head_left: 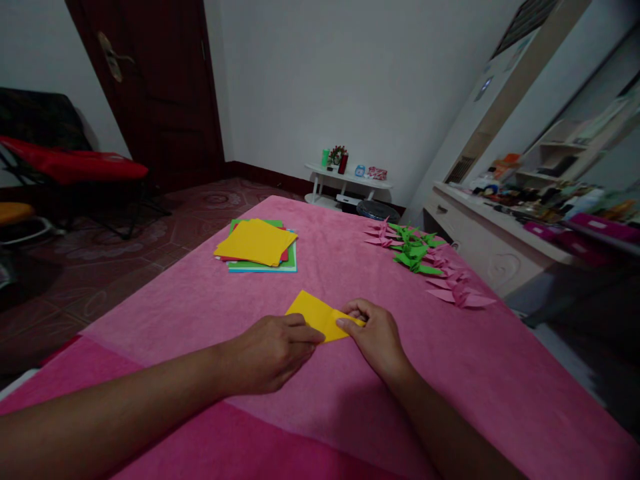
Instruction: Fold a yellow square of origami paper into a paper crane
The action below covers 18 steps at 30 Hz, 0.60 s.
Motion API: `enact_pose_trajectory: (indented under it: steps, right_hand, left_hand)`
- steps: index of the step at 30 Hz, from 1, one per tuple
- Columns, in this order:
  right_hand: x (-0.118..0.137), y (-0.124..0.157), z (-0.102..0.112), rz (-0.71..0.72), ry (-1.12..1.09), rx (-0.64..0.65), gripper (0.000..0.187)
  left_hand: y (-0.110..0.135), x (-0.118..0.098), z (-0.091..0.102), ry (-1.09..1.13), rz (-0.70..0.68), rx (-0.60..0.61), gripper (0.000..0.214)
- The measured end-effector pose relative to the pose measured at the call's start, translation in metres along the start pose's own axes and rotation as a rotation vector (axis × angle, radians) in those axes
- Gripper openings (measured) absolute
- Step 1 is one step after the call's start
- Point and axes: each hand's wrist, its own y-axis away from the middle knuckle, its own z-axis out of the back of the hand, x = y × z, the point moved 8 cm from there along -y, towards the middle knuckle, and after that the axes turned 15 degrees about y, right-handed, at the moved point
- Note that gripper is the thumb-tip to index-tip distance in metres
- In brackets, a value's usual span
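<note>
A folded yellow sheet of origami paper (320, 315) lies on the pink cloth between my hands. My left hand (280, 347) presses its fingertips on the paper's near left edge, fingers closed together. At the right corner, my right hand (377, 333) pinches the paper between thumb and fingers. Beyond the left hand sits a stack of square paper (257, 241), yellow on top, with green, red, white and blue edges showing below. Folded paper cranes stand to the right, green ones (414, 257) among pink ones (460, 292).
The pink cloth (200, 307) covers the surface I work on. A cluttered dresser (500, 233) stands at the right. Far off are a low white shelf (320, 170) with small items, a dark door (150, 87) and a red folding chair (75, 163).
</note>
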Motion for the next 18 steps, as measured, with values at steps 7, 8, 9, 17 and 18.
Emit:
enact_pose_trajectory:
  steps: [7,8,9,17,18]
  right_hand:
    - [-0.0029,-0.0015,0.0026,-0.022,0.03,-0.079,0.014]
    - [-0.0027,-0.0014,0.0029,-0.023,0.042,-0.082,0.014]
    - [-0.0022,-0.0012,0.0034,-0.025,0.059,-0.085,0.013]
    - [0.0045,-0.0022,0.0066,-0.05,0.21,-0.049,0.012]
    - [0.0045,-0.0022,0.0069,-0.057,0.215,-0.046,0.012]
  left_hand:
    - [0.0007,0.0019,-0.0029,-0.005,0.004,0.034,0.015]
    - [0.0006,0.0021,-0.0028,0.0,0.006,0.032,0.016]
    - [0.0003,0.0021,-0.0027,0.007,0.008,0.031,0.016]
    - [-0.0028,0.0019,0.0035,0.112,0.052,0.003,0.023]
    - [-0.0029,0.0028,0.0041,0.117,0.068,-0.001,0.026]
